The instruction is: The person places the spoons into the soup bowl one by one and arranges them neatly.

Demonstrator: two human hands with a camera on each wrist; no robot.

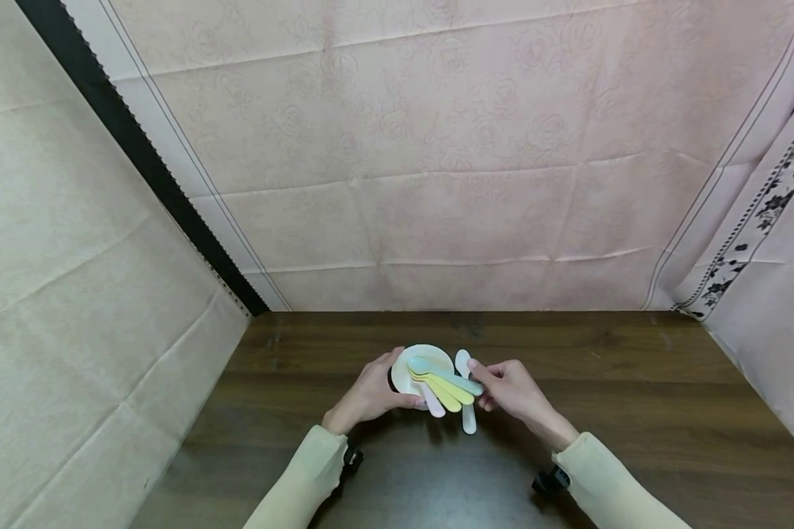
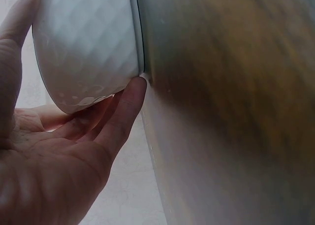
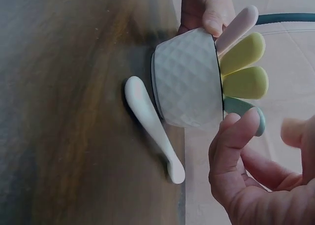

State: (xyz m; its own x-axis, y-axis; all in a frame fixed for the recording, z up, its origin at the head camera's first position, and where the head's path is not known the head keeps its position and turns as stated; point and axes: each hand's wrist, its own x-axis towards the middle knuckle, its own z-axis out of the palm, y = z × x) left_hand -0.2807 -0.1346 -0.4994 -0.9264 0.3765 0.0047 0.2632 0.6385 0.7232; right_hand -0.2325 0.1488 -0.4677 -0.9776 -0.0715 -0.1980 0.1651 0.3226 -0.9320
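Observation:
A white bowl (image 1: 400, 375) with a quilted diamond pattern (image 3: 189, 77) stands on the table. My left hand (image 1: 377, 388) grips its side, fingers curving round the outer wall (image 2: 88, 43). A pale pink spoon (image 1: 433, 401), two yellow spoons (image 3: 246, 82) and a teal spoon (image 1: 437, 369) rest in the bowl, handles leaning over the rim. Outside, a white spoon (image 3: 150, 114) lies on the tabletop to the right of the bowl. My right hand (image 1: 512, 389) is at the teal handle (image 3: 241, 107); fingertips touch or nearly touch it, and the thumb stands apart.
The brown wooden table (image 1: 609, 411) meets a pale patterned cloth (image 1: 463, 220) along its back edge. More cloth hangs at the left (image 1: 106, 294) and right (image 1: 781, 316). Dark bands with small devices (image 1: 552, 479) sit at both wrists.

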